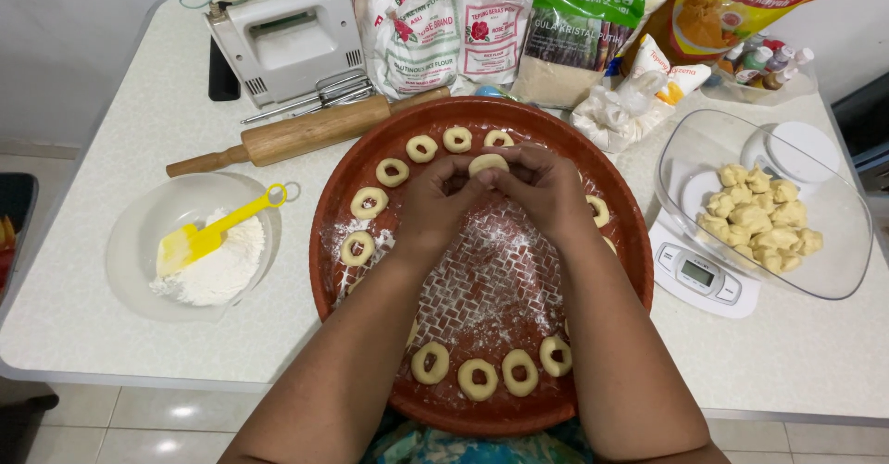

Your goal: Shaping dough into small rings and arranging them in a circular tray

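- Left hand [431, 206]: over the upper middle of the round red-brown tray [622, 242], fingers curled and pinching the left side of a pale dough piece [487, 162].
- Right hand [546, 191]: directly opposite, fingers curled and pinching the right side of the same dough piece. Fingertips of both hands meet at it.
- Dough piece: held just above the tray at about 12 o'clock from the tray's centre, beside the formed rings. Whether it has a hole cannot be told; the fingers cover it.
- Dough rings: set along the tray's edge, an arc from 9 to 12 o'clock [392, 172] and a row from 5 to 7 o'clock [477, 379]; a few more show at 3 o'clock, partly hidden by the right forearm.
- Tray floor: woven pattern, dusted with white flour in the middle.
- Clear bowl of flour [139, 232]: at 9 o'clock from the tray, with a yellow spatula [208, 237] resting in it.
- Wooden rolling pin [296, 132]: at 10 o'clock, lying slantwise, near the tray's rim.
- White hand mixer [282, 43]: at 11 o'clock, behind the rolling pin.
- Bags of dry goods [500, 29]: lined up at 12 o'clock along the table's far edge.
- Clear bowl [833, 260] on a white kitchen scale [694, 274]: at 3 o'clock, holding rough dough lumps [764, 219].
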